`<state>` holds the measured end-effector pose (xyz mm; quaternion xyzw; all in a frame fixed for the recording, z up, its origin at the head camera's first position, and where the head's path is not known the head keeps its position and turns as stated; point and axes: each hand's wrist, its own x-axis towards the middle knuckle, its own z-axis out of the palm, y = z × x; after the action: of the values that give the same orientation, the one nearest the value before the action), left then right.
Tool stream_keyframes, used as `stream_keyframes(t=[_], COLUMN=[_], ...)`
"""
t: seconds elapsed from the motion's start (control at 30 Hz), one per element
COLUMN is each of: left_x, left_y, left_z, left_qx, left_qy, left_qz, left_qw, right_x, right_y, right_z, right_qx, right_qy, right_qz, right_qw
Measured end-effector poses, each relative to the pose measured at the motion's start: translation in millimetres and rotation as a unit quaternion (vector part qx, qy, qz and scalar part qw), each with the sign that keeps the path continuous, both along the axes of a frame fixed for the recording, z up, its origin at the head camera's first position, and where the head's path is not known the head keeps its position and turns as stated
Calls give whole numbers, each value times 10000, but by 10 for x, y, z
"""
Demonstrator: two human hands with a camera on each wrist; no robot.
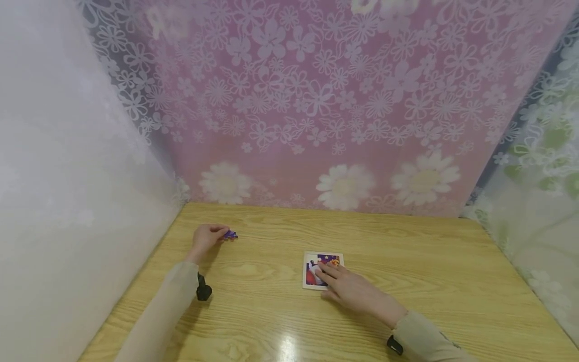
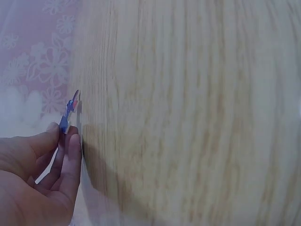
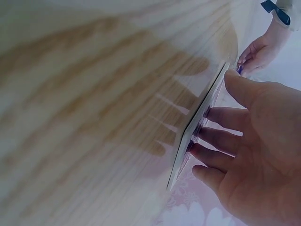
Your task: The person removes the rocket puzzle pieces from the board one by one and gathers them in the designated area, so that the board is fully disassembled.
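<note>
Action on both sides of the wooden table (image 1: pixel 253 311), and over on the left it's a pinch: the left hand (image 1: pixel 208 237) has a small purple puzzle piece (image 1: pixel 231 235) clamped between thumb and fingertips, out towards the far left of the tabletop! From the left wrist it shows nearly edge-on, sticking out past the fingers, low by the wood; whether it touches the surface, I can't tell, nor whether it's one piece or a few joined. Across to the middle, and there lies the puzzle tray (image 1: pixel 304 274), flat, pale-rimmed, well apart from that piece. The right hand (image 1: pixel 353 291) reaches over it from the near right corner, fingers fairly straight and a little apart, nothing clamped in them, tips resting on the picture (image 1: pixel 310 277), thumb down by the near edge. What shows of that picture: purple ground, a star, red and orange patches, and a white spot up towards the far left corner. Pale sleeves (image 1: pixel 167 291) on both arms, a black device (image 1: pixel 203 290) strapped at the left wrist, another at the right. Behind it all hangs a pink flowered backdrop (image 1: pixel 280 100), big white daisies (image 1: pixel 346 186) along its foot
</note>
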<state>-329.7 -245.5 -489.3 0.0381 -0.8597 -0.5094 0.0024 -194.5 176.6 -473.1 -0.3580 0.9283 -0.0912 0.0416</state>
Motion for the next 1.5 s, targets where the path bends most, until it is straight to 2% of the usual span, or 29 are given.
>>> stream_keyframes(t=[0.3,0.37,0.57,0.77,0.9,1.0,1.1,1.3,1.5], left_x=[42,27,12,-15,-4,49,118,271,412], left_y=[22,27,31,9,60,149,246,428,635], left_z=[44,35,13,7,73,157,218,242,225], left_qx=[-783,-921,-971,-1334,-853,-269,238,819,989], left_qy=[278,335,260,545,617,581,567,610,749], left_qz=[-137,-72,9,273,357,335,271,-177,-630], left_qw=[9964,9952,9949,9892,9938,9974,9977,9946,9903], right_x=[-15,-24,-38,-39,-46,-59,-72,-69,-45], right_y=[-4,2,3,-7,-3,0,-1,18,40], right_z=[23,8,-14,-9,-11,-13,-10,10,26], right_qx=[-196,-213,-261,-279,-447,-589,-695,-747,-710], right_qy=[-108,-124,-165,-272,-470,-580,-572,-582,-545], right_qz=[-36,-47,-14,-18,-128,-247,-251,-125,-109], right_qw=[9997,9997,9995,9992,9978,9963,9956,9954,9959])
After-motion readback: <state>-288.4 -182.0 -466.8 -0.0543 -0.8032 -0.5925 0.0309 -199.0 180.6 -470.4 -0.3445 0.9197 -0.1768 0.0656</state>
